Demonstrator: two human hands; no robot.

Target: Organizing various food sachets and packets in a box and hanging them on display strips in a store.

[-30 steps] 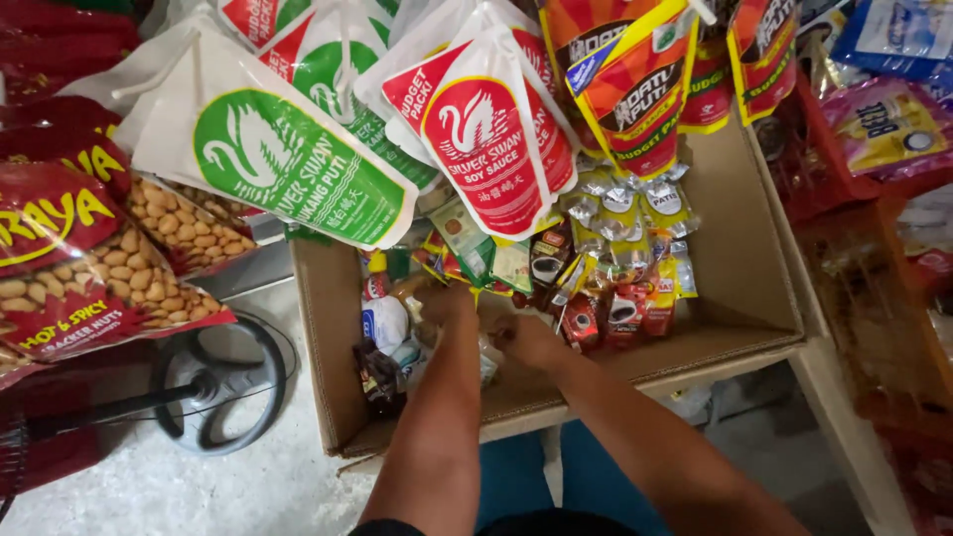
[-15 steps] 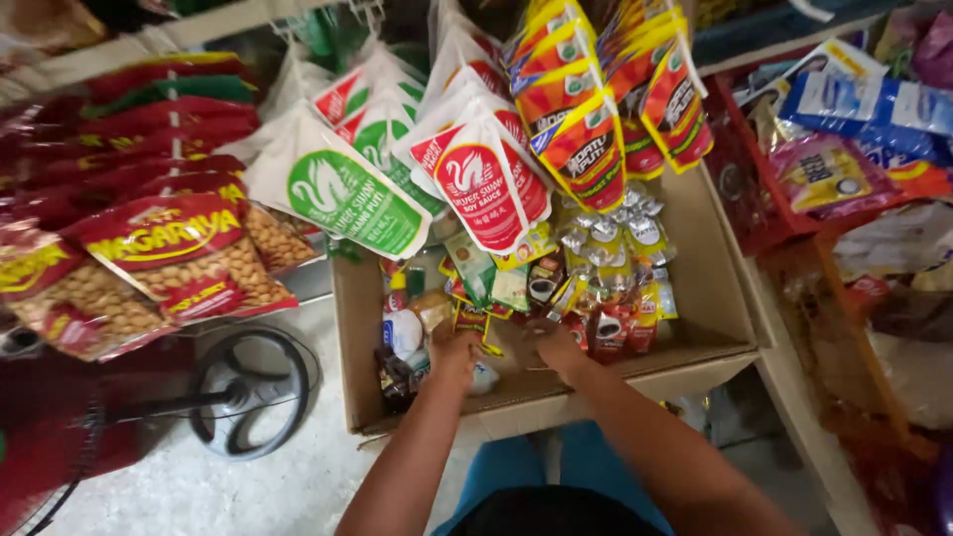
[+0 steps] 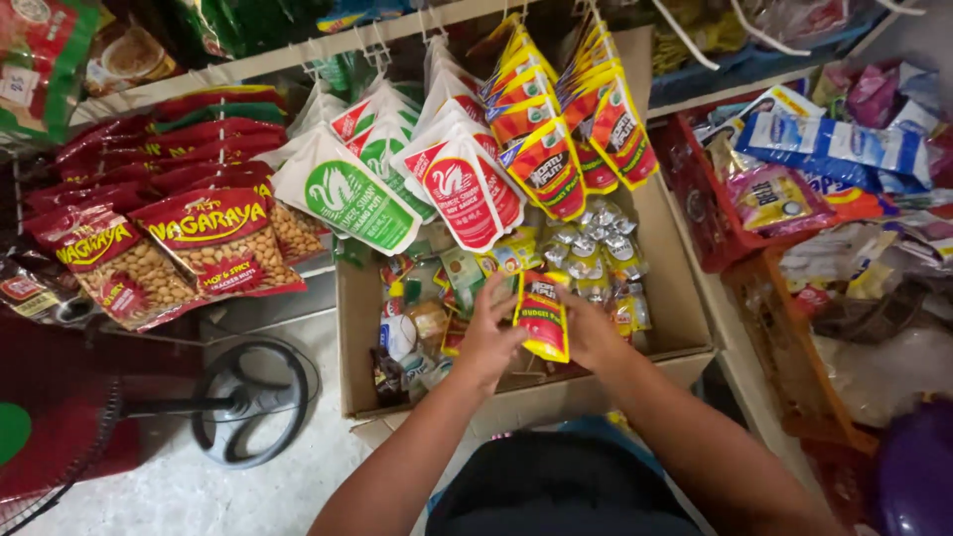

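Both my hands hold one red and yellow sauce pouch (image 3: 542, 316) upright above an open cardboard box (image 3: 685, 298). My left hand (image 3: 488, 342) grips the pouch's left edge, and my right hand (image 3: 590, 330) grips its right edge. Inside the box lie several small sachets and packets, with a cluster of silver-topped yellow sachets (image 3: 601, 253) just behind the pouch. Matching red and yellow pouches (image 3: 556, 139) hang from a rack above the box.
White pouches with green and red panels (image 3: 397, 179) hang left of the sauce pouches. Red bags of peanuts (image 3: 169, 248) hang further left. A standing fan's round base (image 3: 248, 402) sits on the floor at left. Crates of packaged goods (image 3: 814, 189) fill the right side.
My hands have lifted a red and yellow pouch out of the box and hold it up between them. The camera view has tilted upward and pulled back.
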